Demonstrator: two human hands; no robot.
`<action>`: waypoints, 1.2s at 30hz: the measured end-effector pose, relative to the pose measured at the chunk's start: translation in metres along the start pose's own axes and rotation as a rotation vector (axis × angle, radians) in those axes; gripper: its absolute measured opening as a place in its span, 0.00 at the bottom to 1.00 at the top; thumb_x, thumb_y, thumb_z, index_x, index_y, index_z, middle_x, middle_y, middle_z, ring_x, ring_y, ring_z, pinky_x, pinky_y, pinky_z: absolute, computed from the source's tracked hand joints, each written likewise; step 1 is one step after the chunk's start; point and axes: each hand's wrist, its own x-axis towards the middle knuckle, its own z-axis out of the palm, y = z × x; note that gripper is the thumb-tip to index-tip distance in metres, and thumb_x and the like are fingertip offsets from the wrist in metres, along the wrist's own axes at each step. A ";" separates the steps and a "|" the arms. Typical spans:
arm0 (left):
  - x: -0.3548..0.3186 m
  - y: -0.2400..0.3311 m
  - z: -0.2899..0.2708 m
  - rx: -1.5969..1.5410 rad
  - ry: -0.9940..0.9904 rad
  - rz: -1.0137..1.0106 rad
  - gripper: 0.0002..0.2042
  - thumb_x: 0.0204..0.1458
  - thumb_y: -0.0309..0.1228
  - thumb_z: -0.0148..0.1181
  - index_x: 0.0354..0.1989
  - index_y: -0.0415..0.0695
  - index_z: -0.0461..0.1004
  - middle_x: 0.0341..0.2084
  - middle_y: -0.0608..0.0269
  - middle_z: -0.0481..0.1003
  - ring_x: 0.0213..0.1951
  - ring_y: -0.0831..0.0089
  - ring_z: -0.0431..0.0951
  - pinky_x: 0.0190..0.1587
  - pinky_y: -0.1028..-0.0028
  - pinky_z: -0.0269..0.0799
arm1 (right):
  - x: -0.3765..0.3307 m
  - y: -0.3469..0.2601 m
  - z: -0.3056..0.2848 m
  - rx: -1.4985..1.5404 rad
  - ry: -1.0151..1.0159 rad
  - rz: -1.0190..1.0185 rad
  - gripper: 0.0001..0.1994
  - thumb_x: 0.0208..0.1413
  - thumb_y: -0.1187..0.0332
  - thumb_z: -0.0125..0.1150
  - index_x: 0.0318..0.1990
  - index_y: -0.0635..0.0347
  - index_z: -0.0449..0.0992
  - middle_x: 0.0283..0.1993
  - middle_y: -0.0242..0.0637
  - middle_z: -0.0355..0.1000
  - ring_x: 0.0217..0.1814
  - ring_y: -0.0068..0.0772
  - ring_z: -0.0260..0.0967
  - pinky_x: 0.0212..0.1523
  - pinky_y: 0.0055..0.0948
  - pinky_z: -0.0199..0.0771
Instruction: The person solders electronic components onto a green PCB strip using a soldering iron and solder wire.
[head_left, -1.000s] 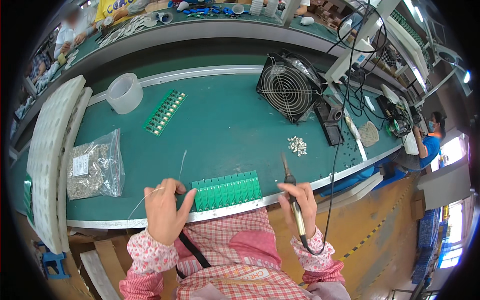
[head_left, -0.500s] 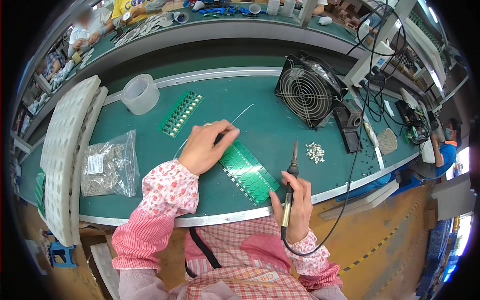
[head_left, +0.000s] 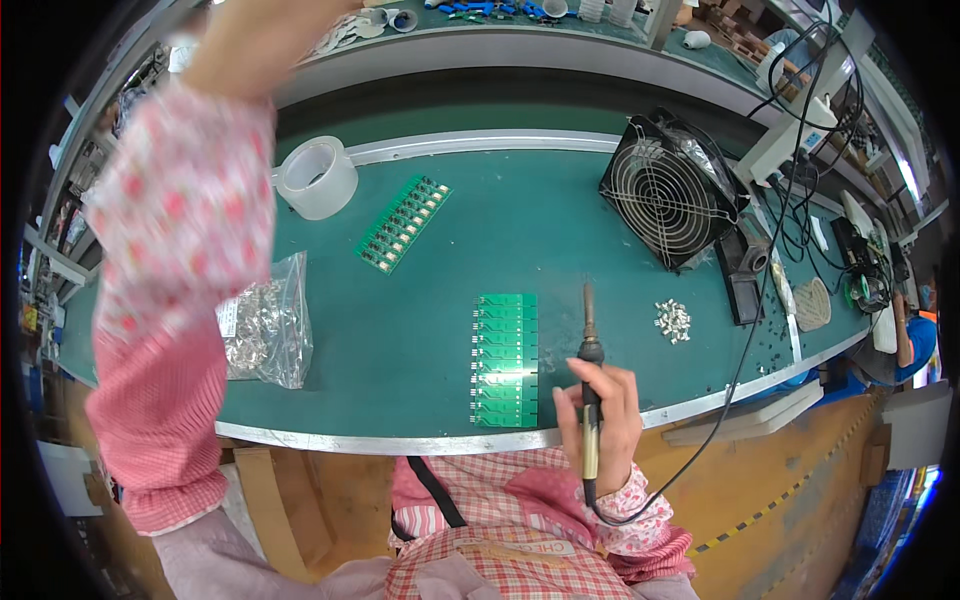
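My right hand (head_left: 618, 415) grips a soldering iron (head_left: 592, 352) near the table's front edge, its tip pointing away from me. Left of the iron, a green circuit board panel (head_left: 505, 350) lies flat, with small pins along its left side. My left hand (head_left: 262, 45) is raised high at the upper left, blurred and cut by the picture's edge; its fingers do not show. Farther back lies a second green board (head_left: 404, 224) with small parts mounted on it. To the right of the iron is a little heap of small metal parts (head_left: 673, 321).
A black fan (head_left: 668, 190) stands at the back right, beside a black soldering stand (head_left: 742, 275). The iron's cord (head_left: 722, 415) loops at the right. A clear tape roll (head_left: 318, 178) and a bag of small parts (head_left: 268, 330) are on the left, partly behind my left sleeve.
My left hand has left the board panel and risen to the upper left. The panel has turned to lie straight in front of me. The thin wire on the table is out of sight.
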 end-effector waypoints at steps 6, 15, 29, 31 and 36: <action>-0.154 -0.016 0.061 -0.208 -0.417 -0.414 0.19 0.56 0.41 0.52 0.18 0.39 0.72 0.19 0.58 0.69 0.25 0.66 0.70 0.31 0.71 0.65 | 0.026 -0.002 0.009 -0.085 -0.118 0.103 0.27 0.44 0.76 0.65 0.54 0.53 0.66 0.44 0.42 0.63 0.31 0.34 0.72 0.28 0.31 0.73; -0.216 -0.018 0.081 -0.224 -0.256 -0.614 0.10 0.50 0.28 0.58 0.20 0.37 0.72 0.23 0.59 0.68 0.26 0.67 0.68 0.31 0.72 0.63 | 0.007 -0.018 0.021 0.017 -0.241 0.161 0.27 0.43 0.77 0.66 0.54 0.54 0.67 0.45 0.43 0.61 0.25 0.30 0.70 0.24 0.30 0.73; -0.231 -0.025 0.076 -0.385 -0.358 -0.408 0.10 0.41 0.24 0.62 0.13 0.42 0.68 0.21 0.68 0.69 0.20 0.74 0.68 0.33 0.72 0.58 | 0.049 0.006 0.019 0.513 0.016 0.411 0.07 0.55 0.73 0.52 0.37 0.68 0.65 0.25 0.40 0.70 0.21 0.22 0.68 0.21 0.19 0.70; -0.231 -0.026 0.075 -0.416 -0.385 -0.432 0.11 0.40 0.22 0.61 0.12 0.42 0.66 0.22 0.67 0.70 0.22 0.73 0.66 0.33 0.73 0.57 | 0.048 0.013 0.022 0.553 -0.024 0.440 0.07 0.55 0.73 0.52 0.37 0.68 0.65 0.25 0.41 0.70 0.20 0.22 0.67 0.21 0.20 0.69; -0.230 -0.026 0.075 -0.449 -0.408 -0.441 0.12 0.39 0.20 0.61 0.11 0.42 0.64 0.23 0.66 0.71 0.24 0.72 0.65 0.33 0.73 0.57 | 0.050 0.014 0.025 0.561 -0.032 0.437 0.07 0.55 0.72 0.53 0.36 0.68 0.65 0.25 0.41 0.70 0.20 0.22 0.67 0.21 0.20 0.70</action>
